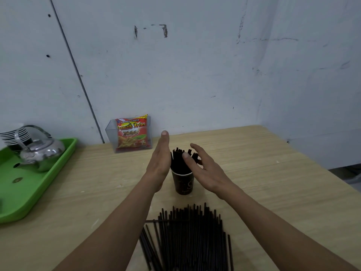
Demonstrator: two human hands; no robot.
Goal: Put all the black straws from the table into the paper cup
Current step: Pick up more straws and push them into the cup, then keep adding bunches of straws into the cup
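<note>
My left hand [159, 161] stands on edge, fingers straight and together, palm turned toward the upright straws [178, 160] in the cup; my right hand [207, 170] faces it from the other side, fingers loosely spread, thumb in front of the straw tops; neither hand grips anything; whether the palms actually touch the straws I cannot tell; I judge the flanking stance serves to gather the bundle so it does not fan out past the rim; the paper cup [183, 183] stands upright on the table [263, 182], between the two hands; the larger share, a loose pile of black straws [187, 237], lies flat near the table's front edge, mostly parallel, one crosswise; task judged well short of complete; a light cup packed tall may tip, hence support on both sides; a green tray [39, 192] sits well apart at left
</note>
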